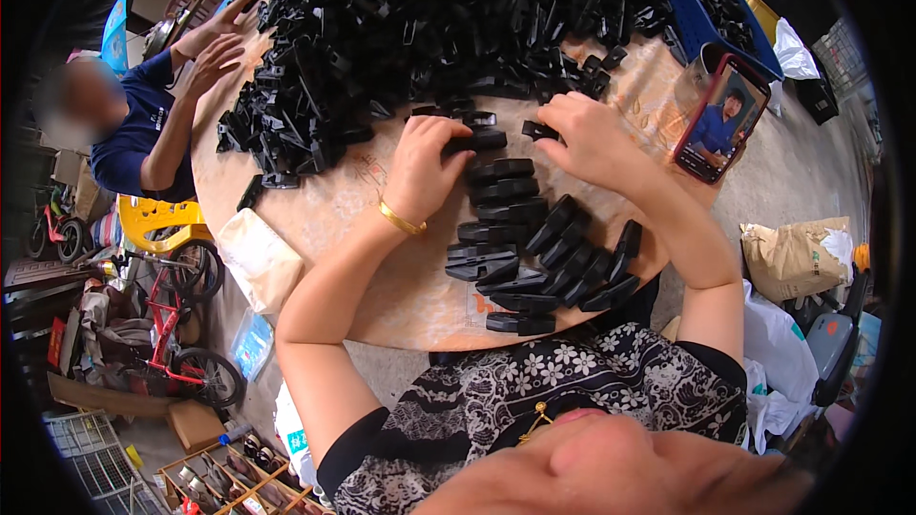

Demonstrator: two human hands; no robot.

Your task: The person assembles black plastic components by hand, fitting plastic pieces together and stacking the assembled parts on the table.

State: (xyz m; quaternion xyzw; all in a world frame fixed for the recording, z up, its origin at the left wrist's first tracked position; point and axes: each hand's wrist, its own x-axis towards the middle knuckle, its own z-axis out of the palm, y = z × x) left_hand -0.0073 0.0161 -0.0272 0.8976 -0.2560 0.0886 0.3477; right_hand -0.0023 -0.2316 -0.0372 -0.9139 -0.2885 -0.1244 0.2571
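My left hand [427, 164], with a gold bracelet at the wrist, pinches a glossy black plastic part [489, 139] between thumb and fingers. Across a small gap, my right hand [593, 141] grips a smaller black plastic piece [536, 130], partly covered by its fingers. Below both hands, several black plastic parts [506, 191] lie in a column that runs toward my body. More of them [563, 229] lie slanted to the right of that column. A large heap of loose black parts [439, 29] covers the far side of the round table [348, 248].
At the far left, a co-worker's hands [212, 65] are beside the heap. A phone [722, 122] in a red case stands at the right edge. Behind it is a blue crate [689, 14] of black parts. An off-white cloth item [258, 259] lies at the left edge.
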